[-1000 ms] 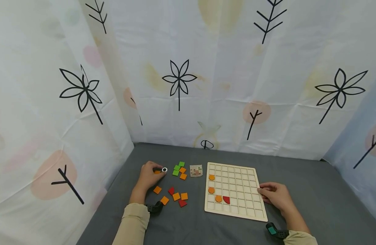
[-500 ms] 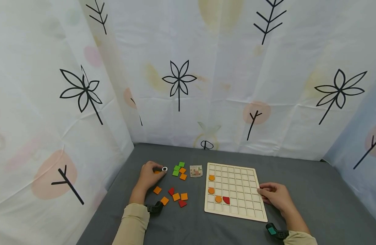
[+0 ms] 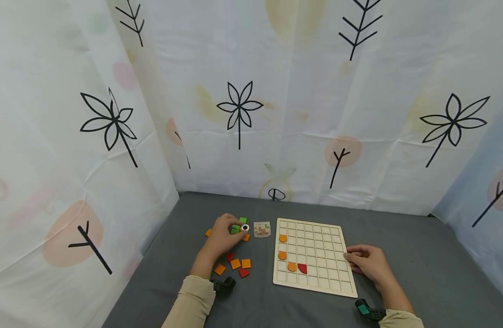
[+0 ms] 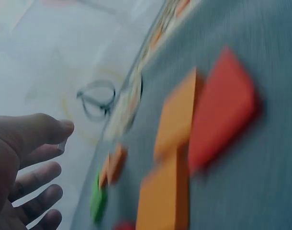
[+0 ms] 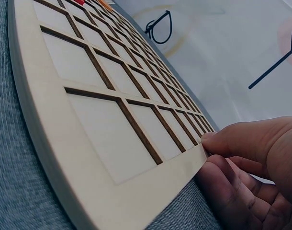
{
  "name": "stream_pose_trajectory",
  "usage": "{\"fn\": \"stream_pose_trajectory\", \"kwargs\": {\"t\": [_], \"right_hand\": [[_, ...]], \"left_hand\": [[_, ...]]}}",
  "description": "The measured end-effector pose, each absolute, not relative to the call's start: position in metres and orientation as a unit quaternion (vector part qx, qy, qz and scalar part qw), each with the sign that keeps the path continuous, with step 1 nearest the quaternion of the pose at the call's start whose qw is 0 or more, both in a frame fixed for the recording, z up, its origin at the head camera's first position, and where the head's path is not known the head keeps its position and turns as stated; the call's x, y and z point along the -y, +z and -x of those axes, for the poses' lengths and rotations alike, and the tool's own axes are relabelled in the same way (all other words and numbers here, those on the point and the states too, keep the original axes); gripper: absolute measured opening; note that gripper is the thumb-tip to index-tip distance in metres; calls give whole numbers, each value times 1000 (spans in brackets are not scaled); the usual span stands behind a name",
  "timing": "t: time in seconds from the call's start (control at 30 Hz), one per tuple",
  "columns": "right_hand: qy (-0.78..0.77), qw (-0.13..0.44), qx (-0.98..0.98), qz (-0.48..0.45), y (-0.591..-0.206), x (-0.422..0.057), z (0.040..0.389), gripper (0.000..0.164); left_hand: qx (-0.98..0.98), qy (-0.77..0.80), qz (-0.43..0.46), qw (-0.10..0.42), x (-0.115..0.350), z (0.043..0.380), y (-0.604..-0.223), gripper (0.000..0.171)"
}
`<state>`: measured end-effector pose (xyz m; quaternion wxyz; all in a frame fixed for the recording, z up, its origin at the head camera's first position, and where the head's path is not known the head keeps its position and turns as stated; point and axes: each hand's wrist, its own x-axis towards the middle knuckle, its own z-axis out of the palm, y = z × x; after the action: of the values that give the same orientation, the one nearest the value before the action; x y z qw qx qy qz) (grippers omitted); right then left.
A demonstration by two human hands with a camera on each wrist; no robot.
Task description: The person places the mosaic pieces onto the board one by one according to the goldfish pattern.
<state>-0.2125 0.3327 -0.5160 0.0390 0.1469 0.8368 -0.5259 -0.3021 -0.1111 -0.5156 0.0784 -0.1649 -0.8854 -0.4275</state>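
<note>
My left hand (image 3: 223,233) pinches a small white disc with a black centre (image 3: 245,227) between thumb and index finger, above a cluster of green tiles (image 3: 243,220) and orange tiles. Only a sliver of the disc shows in the left wrist view, where the hand (image 4: 28,167) hangs at the left edge. With thumb on top, my right hand (image 3: 370,262) grips the right edge of a wooden grid board (image 3: 313,288). On the board's left side sit orange round pieces (image 3: 282,255) and a red quarter-round piece (image 3: 302,269).
A small patterned card (image 3: 261,229) lies between the tiles and the board. Nearer the front left are several orange tiles (image 3: 246,263) and red pieces (image 3: 243,273). Patterned white curtains (image 3: 300,100) close off the back and sides of the grey-covered table (image 3: 243,305).
My left hand has moved right with the white disc, from beside the green tiles to over them, baring an orange tile at the left. The right hand keeps its place on the board.
</note>
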Motion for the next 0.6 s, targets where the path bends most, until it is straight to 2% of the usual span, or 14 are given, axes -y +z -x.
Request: {"fn": "stream_pose_trajectory", "kwargs": {"t": [0.37, 0.6], "right_hand": [[-525, 37, -837, -147, -516, -333, 212, 44], [-523, 38, -839, -146, -515, -331, 212, 44]], "left_hand": [[852, -438, 286, 19, 36, 282, -509, 22], [855, -410, 318, 6, 1, 273, -514, 21]]}}
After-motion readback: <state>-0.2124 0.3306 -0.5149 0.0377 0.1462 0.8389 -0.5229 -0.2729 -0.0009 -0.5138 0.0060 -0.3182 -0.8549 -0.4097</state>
